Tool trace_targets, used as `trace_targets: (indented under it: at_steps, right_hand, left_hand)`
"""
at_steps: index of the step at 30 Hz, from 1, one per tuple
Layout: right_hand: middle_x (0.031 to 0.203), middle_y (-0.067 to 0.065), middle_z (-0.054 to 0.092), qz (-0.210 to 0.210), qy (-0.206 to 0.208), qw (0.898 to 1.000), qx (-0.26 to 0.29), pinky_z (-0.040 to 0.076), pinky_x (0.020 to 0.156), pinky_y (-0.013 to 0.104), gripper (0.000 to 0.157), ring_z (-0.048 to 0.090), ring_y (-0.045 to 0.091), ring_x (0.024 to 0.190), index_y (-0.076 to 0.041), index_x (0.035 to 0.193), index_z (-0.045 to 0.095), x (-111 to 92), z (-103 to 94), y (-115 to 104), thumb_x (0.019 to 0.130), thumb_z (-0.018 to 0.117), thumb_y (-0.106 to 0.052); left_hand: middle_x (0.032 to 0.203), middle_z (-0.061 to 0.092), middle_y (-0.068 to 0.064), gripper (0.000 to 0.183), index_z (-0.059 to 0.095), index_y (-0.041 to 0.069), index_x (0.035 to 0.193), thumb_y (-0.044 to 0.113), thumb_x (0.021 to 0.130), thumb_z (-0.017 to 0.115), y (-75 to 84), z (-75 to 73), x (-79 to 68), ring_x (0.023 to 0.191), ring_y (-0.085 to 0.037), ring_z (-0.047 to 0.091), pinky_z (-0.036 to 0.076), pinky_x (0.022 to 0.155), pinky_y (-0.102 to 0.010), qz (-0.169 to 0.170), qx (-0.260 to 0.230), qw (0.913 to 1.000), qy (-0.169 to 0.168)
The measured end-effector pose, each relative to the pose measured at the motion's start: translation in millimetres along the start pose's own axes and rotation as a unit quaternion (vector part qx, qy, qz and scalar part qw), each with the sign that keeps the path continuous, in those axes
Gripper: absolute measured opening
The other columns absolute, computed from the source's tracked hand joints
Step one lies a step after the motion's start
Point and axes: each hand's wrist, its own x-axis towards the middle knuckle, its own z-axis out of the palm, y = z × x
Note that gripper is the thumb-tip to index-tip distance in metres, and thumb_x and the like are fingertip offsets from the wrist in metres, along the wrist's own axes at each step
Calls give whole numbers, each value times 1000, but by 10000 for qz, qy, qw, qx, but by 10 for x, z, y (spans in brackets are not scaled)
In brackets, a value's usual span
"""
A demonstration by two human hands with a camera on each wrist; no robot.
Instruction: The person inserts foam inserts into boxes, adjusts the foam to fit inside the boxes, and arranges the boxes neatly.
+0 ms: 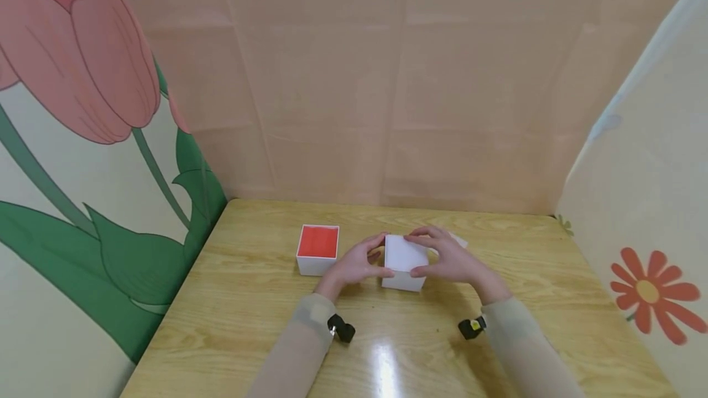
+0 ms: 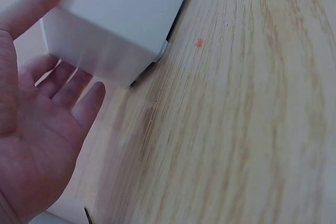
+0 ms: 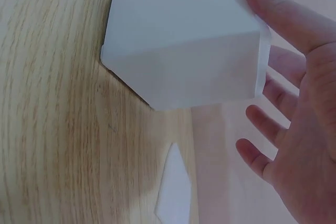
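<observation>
A small white square box (image 1: 404,280) with a white top stands on the table between both hands. My left hand (image 1: 356,263) holds it from the left, thumb at the near upper corner and fingers along the left side. From the right, my right hand (image 1: 450,258) grips the same box, its thumb on the near face and its index finger at the top edge. The right wrist view shows a thin lip along the upper edge of the box (image 3: 189,72), with the lower fingers off the side. In the left wrist view, fingertips meet the box (image 2: 105,51) low on its side.
Left of the left hand stands another white box (image 1: 317,266) with a red inside. A flat white piece (image 3: 176,190) lies on the wooden table (image 1: 232,324) behind the right hand. Fabric walls (image 1: 387,78) close off the back and both sides.
</observation>
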Motion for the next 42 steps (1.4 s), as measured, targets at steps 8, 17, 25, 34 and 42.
trace_targets:
  at_steps: [8,17,25,34,42]
  right_hand:
    - [160,15,46,76,-168,9996,232,36,112,77,81,32,48,149,-12,157,56,-4,34,25,90,87,-45]
    - [164,16,41,-50,-99,9982,597,33,113,78,73,30,49,150,-9,158,53,-39,108,70,97,80,-39]
    - [165,14,42,26,466,9962,731,30,112,82,57,33,46,152,-19,155,59,-150,40,214,103,75,-35]
    - [160,13,50,165,537,9961,678,32,113,79,49,38,46,150,-19,143,70,-212,-9,242,98,80,-36]
    - [154,16,55,226,583,9977,250,39,109,78,48,47,48,141,-15,136,75,-144,-30,186,94,85,-36]
  left_hand:
    - [175,28,-1,104,27,8,170,25,90,90,-44,4,2,155,-24,39,42,120,-34,-27,83,9999,62]
    - [176,27,-3,103,28,13,171,27,90,91,-43,13,3,155,-24,38,41,121,-36,-71,100,9999,57]
    - [174,30,-1,104,27,11,170,27,89,91,-32,17,27,153,-28,43,42,120,-37,-135,7,9999,95]
    - [175,29,-3,104,29,12,170,27,89,91,-53,22,35,153,-32,43,42,120,-40,-164,-42,9998,120]
    - [175,29,-3,103,30,14,170,26,89,91,-49,35,47,152,-31,44,42,120,-38,-182,-92,9997,125]
